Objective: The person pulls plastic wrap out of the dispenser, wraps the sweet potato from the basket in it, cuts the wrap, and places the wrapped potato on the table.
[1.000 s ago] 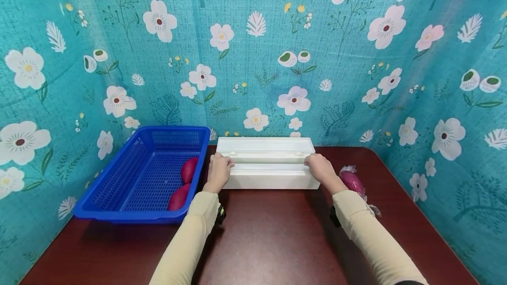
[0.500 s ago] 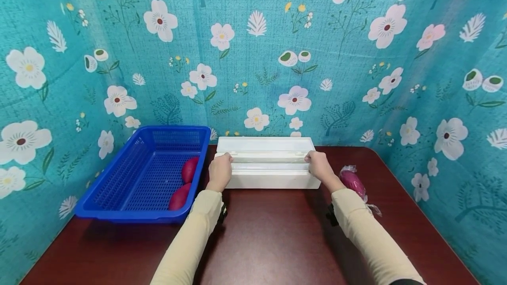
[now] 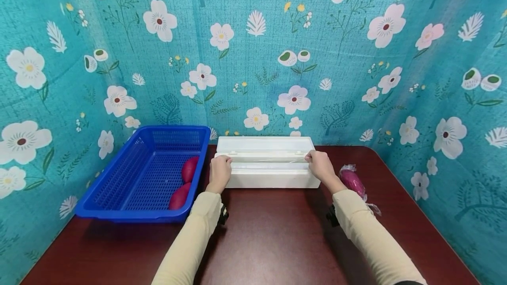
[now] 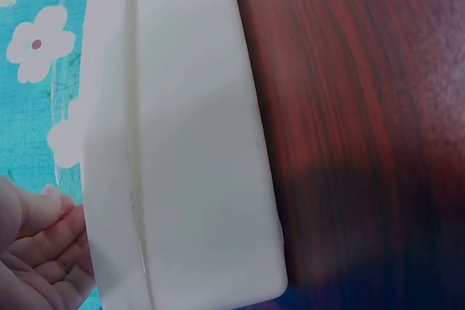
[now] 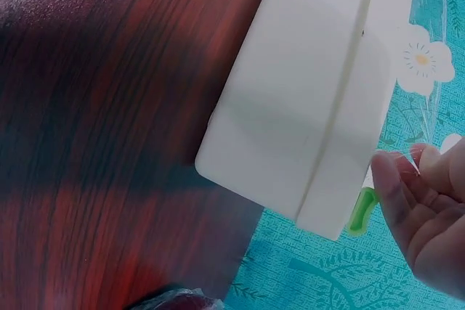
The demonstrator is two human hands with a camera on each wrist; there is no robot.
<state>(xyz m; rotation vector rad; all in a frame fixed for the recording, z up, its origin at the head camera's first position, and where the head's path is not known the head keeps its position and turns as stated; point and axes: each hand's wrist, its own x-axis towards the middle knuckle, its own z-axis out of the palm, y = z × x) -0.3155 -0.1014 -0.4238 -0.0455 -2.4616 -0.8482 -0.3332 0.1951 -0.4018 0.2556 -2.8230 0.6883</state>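
My left hand (image 3: 220,173) and right hand (image 3: 321,167) each pinch an end of clear film (image 3: 295,160) between thumb and fingers. It spans the gap between them, over the white box (image 3: 273,181) on the table (image 3: 265,236). Should be near weightless, limp, clingy, easy to tear. Best held at both ends, even tension. Box looks stiff, probably light.

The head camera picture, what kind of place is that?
Probably a little work corner, maybe set up indoors: a flowery blue cloth hangs around a dark red table, and a blue basket and white box stand on it.
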